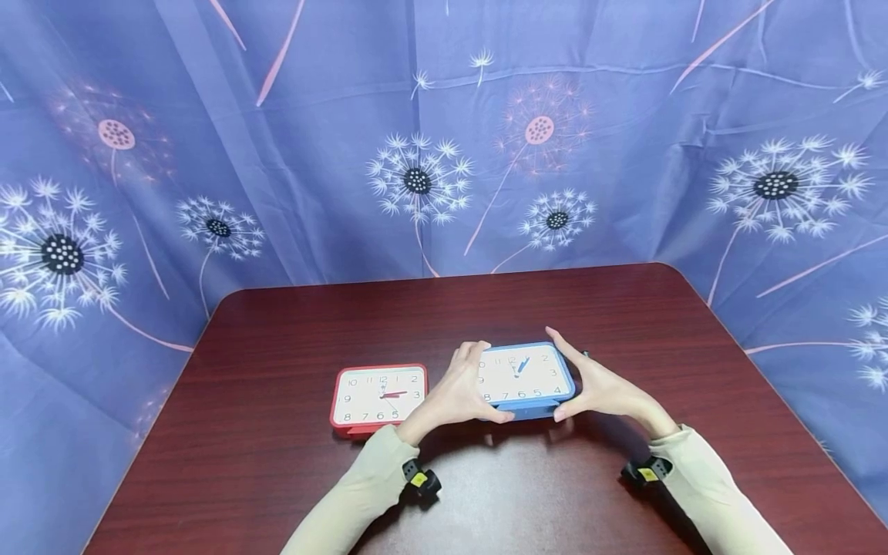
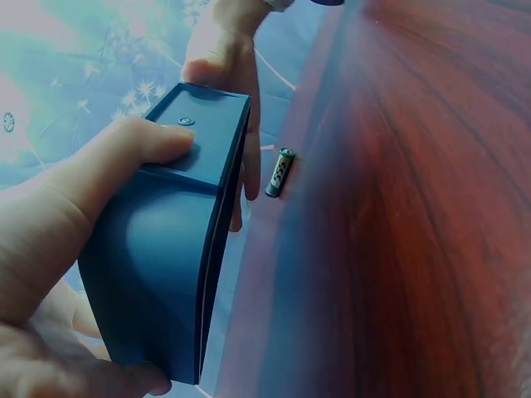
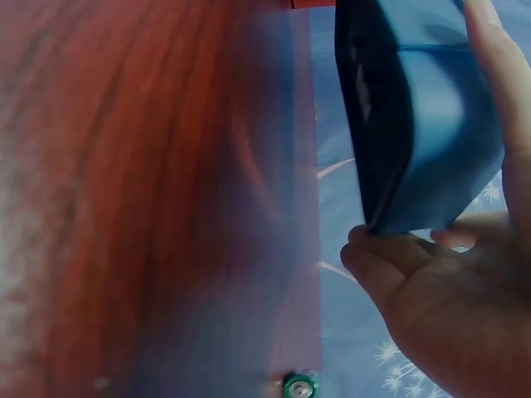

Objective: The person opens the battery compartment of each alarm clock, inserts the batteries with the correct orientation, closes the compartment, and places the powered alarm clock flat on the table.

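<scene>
A blue alarm clock [image 1: 527, 378] with a white face is held between both hands, face up and tilted toward the head camera. My left hand [image 1: 454, 389] grips its left end, and in the left wrist view the thumb [image 2: 162, 141] lies on the blue side by a small round mark. The right hand [image 1: 607, 385] grips the other end, fingers at the far edge and thumb at the near corner. From the right wrist view, the clock's blue casing [image 3: 452, 124] appears raised over the table. A green battery [image 2: 280, 172] marked 555 lies on the table beyond the clock.
A red alarm clock [image 1: 381, 397] with a white face sits on the dark red wooden table [image 1: 277, 478], just left of my left hand. Behind the table hangs a blue curtain [image 1: 333, 92] with a dandelion print.
</scene>
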Tool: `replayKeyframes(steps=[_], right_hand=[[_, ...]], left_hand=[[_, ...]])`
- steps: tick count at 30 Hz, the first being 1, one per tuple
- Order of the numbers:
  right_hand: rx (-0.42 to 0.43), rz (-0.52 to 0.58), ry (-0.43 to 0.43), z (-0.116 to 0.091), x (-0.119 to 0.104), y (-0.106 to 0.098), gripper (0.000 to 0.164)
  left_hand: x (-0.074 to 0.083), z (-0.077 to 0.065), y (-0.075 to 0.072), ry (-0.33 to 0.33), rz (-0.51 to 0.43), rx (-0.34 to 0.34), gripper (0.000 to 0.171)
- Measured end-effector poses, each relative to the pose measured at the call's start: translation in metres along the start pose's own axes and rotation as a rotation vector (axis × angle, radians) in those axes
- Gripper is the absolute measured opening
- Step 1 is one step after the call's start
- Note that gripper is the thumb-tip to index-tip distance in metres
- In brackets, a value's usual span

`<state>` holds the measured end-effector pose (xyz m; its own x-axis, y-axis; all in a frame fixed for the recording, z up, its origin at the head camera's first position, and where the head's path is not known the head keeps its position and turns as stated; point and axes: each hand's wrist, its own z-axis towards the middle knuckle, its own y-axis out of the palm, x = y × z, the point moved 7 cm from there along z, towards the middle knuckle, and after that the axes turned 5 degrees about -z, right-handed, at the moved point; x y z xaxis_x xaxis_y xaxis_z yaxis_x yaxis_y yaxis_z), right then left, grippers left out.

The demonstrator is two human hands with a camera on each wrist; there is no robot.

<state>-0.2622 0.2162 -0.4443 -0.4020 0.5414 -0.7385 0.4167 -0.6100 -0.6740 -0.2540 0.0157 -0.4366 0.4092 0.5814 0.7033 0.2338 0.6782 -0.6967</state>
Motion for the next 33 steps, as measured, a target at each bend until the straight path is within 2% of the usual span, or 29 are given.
replayKeyframes(steps=[2, 11, 17, 22, 27, 33], right_hand=[[0.002, 0.047, 0.007, -0.001, 0.003, 0.000, 0.125], [0.048, 0.083, -0.029, 0.000, 0.007, 0.001, 0.104], [0.091, 0.074, -0.043, 0.002, 0.003, 0.000, 0.102], [0.134, 0.014, -0.081, 0.004, -0.002, -0.001, 0.101], [0.199, -0.107, -0.122, 0.005, -0.008, -0.004, 0.104], [0.256, -0.213, -0.126, 0.004, -0.014, -0.007, 0.105]], left_hand=[[0.001, -0.001, -0.001, -0.001, -0.011, 0.004, 0.113], [-0.001, -0.002, -0.001, -0.022, -0.047, -0.002, 0.110], [-0.005, -0.002, 0.001, -0.017, -0.062, -0.035, 0.108], [-0.006, -0.003, 0.002, -0.013, -0.064, -0.081, 0.108], [-0.006, -0.004, 0.004, -0.006, -0.064, -0.092, 0.108], [-0.007, -0.005, 0.005, -0.018, -0.087, -0.115, 0.119]])
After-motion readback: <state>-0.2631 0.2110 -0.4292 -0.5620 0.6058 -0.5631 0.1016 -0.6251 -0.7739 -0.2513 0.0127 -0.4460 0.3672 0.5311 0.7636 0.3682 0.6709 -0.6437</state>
